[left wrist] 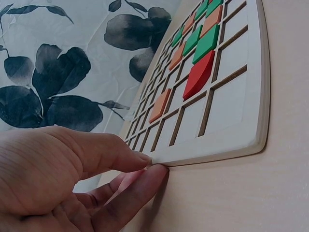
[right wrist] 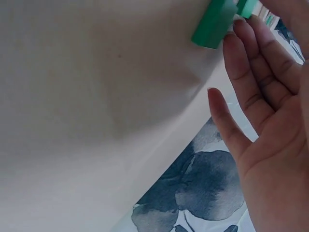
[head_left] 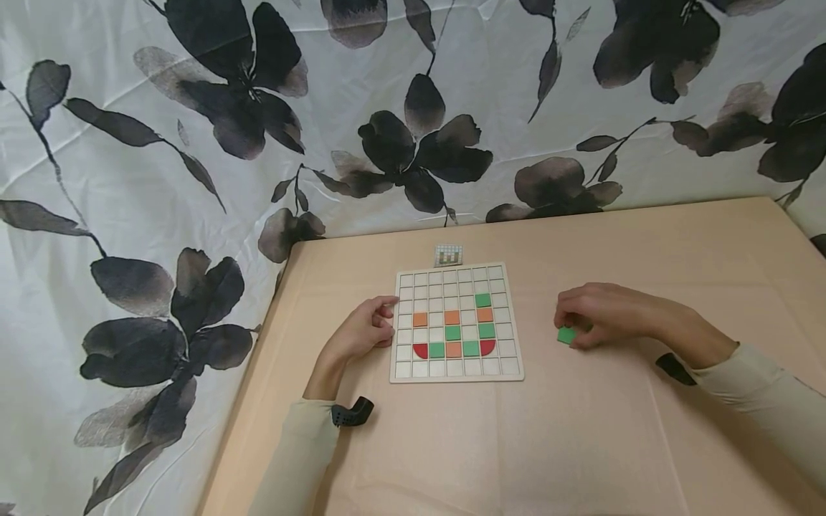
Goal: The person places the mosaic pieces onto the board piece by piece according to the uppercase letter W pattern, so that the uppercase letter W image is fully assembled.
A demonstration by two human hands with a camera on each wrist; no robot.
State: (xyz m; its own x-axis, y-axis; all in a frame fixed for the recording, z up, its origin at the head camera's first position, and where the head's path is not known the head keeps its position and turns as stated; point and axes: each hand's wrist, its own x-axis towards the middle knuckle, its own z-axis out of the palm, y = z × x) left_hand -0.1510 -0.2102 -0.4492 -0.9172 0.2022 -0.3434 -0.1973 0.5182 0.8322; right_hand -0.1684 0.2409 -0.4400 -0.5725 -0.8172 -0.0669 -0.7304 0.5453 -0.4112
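Observation:
A white grid board [head_left: 403,378] lies on the table with green, orange and red tiles in some of its squares. At its left edge is my left hand [head_left: 363,328]; in the left wrist view the thumb and a finger [left wrist: 145,188] pinch the board's rim. To the right of the board, my right hand [head_left: 609,313] reaches down over a green tile [head_left: 566,335], fingers bent around it. The right wrist view shows a green piece [right wrist: 212,26] beside the fingertips, and a second green piece [right wrist: 247,7] held between fingertips and thumb.
A small card [head_left: 448,255] with a printed grid pattern lies just behind the board. The wooden table [head_left: 581,444] ends at the back and left against a floral cloth [head_left: 161,287]. A dark band [head_left: 352,412] sits on the left wrist.

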